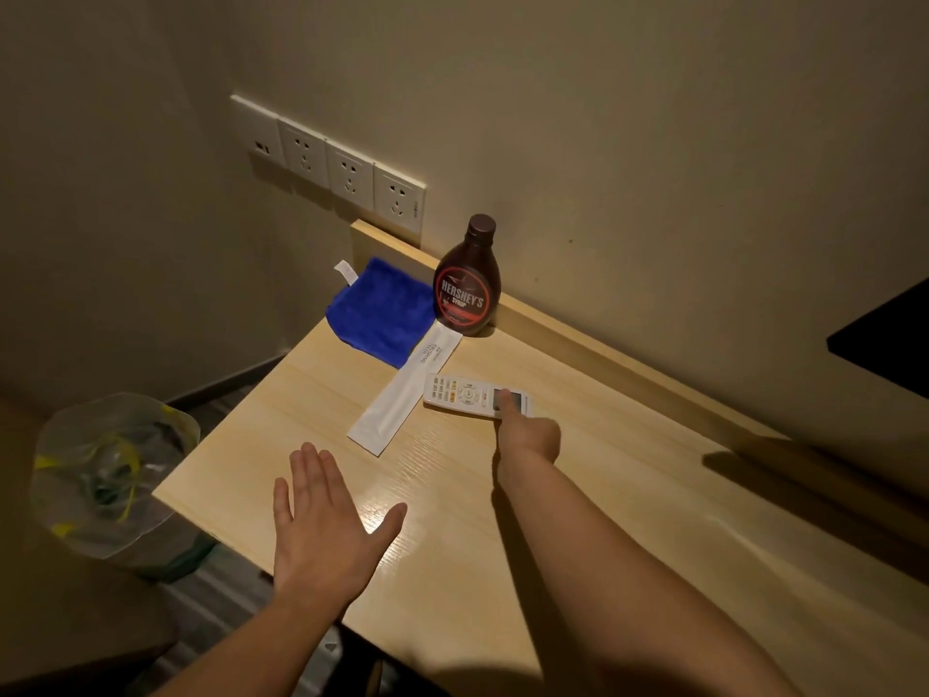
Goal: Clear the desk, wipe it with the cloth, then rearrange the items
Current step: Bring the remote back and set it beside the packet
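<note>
A blue cloth [379, 310] lies folded at the far left corner of the light wooden desk [578, 520]. A brown Hershey's syrup bottle [468, 286] stands upright beside it, against the back ledge. A long white paper packet [404, 393] lies diagonally in front of the cloth. A white remote control [467, 394] lies to the packet's right. My right hand [525, 430] reaches onto the remote's near end, with a finger over its screen and the other fingers hidden. My left hand [327, 515] rests flat on the desk near the left edge, fingers spread, holding nothing.
A bin lined with a clear plastic bag [108, 475] stands on the floor left of the desk. A row of white wall sockets [332, 166] is above the desk's far corner. A dark object [885, 334] juts in at the right edge.
</note>
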A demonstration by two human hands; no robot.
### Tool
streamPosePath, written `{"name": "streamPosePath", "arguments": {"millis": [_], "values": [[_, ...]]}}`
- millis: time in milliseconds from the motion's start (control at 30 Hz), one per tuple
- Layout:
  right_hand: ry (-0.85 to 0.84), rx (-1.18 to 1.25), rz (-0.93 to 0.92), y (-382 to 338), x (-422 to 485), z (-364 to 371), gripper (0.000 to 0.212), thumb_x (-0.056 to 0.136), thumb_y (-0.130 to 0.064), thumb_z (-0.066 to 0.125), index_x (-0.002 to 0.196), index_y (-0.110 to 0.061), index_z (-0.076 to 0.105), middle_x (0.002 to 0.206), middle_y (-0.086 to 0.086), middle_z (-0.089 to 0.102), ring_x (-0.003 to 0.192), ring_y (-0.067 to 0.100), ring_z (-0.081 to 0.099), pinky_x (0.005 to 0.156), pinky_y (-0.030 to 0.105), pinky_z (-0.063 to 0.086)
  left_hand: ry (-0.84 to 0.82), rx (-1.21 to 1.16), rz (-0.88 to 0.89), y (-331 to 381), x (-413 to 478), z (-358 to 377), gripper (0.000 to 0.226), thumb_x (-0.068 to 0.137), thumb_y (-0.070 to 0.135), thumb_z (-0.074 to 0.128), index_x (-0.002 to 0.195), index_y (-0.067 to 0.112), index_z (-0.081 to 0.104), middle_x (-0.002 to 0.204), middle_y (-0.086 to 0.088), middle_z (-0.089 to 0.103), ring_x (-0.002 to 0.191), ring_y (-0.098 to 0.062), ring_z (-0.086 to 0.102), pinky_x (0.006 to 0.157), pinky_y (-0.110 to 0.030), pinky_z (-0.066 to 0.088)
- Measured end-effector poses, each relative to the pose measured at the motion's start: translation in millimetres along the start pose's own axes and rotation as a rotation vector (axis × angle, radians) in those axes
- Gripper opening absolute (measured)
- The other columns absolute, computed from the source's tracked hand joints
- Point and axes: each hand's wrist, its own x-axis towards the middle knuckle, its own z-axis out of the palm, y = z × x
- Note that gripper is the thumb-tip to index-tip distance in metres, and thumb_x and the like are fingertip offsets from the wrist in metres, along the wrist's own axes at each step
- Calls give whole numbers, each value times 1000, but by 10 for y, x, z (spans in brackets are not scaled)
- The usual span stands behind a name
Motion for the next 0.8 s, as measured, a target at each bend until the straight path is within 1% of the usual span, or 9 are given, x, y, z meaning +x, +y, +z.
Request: {"name": "streamPosePath", "arguments": {"millis": [33, 100, 167, 300, 400, 467, 567, 700, 800], "values": [[-29, 67, 100, 11, -25, 46, 51, 86, -52, 79, 109, -10, 63, 93, 7, 73, 74, 27, 69, 70, 39, 62, -5, -1, -2, 11, -5, -5, 124, 85, 94, 7, 162, 0, -16, 167, -17, -30, 159, -30, -26, 131, -50, -10], [-68, 117, 177, -20, -59, 124, 45, 86, -52, 79, 99, -13, 61, 80, 10, 70, 59, 22, 67, 57, 33, 60, -11, -2, -7, 40, -9, -26, 124, 85, 95, 6, 162, 1, -16, 168, -17, -29, 160, -30, -25, 131, -50, -9], [-105, 111, 176, -106, -80, 219, 46, 84, -51, 82, 98, -14, 58, 79, 9, 69, 60, 21, 69, 61, 33, 64, -13, 5, -10, 55, 2, -37, 123, 84, 95, 4, 159, 2, -20, 169, -17, -27, 160, -31, -25, 131, -51, -8], [-144, 88, 140, -172, -20, 374, 48, 83, -39, 87, 109, -10, 59, 81, 6, 73, 62, 22, 73, 64, 36, 66, -24, 12, -18, 49, 12, -55, 122, 83, 96, 2, 158, 3, -21, 171, -18, -24, 160, -31, -25, 131, -51, -7], [-108, -20, 25, -162, 89, 411, 40, 85, -37, 85, 107, -10, 65, 77, 4, 72, 58, 23, 74, 69, 42, 67, -44, 22, -21, 67, 7, -84, 123, 83, 95, 3, 160, 2, -20, 171, -18, -25, 159, -31, -27, 131, -51, -8], [-109, -87, -63, -180, 149, 412, 34, 87, -35, 83, 105, -11, 67, 84, 4, 75, 68, 24, 76, 79, 45, 66, -50, 14, -22, 63, 10, -95, 123, 84, 95, 5, 161, 2, -19, 171, -18, -26, 159, -31, -28, 131, -51, -9], [-126, -181, -144, -229, 232, 389, 24, 89, -30, 82, 96, -13, 65, 107, 10, 77, 94, 30, 75, 91, 46, 61, -51, -3, -25, 52, 7, -93, 122, 84, 95, 6, 160, 3, -19, 169, -16, -29, 157, -30, -31, 130, -51, -12], [-161, -293, -240, -314, 275, 393, 22, 95, -25, 75, 86, -13, 60, 110, 13, 76, 96, 31, 75, 85, 44, 63, -104, 12, -41, 82, 10, -133, 121, 83, 96, 3, 156, 4, -29, 165, -15, -39, 153, -31, -38, 129, -52, -16], [-171, -311, -269, -327, 254, 435, 30, 96, -24, 74, 79, -17, 51, 109, 12, 74, 97, 31, 76, 86, 46, 63, -100, -3, -54, 84, 29, -128, 124, 82, 97, 3, 158, 5, -26, 165, -14, -39, 152, -30, -39, 128, -52, -18]]}}
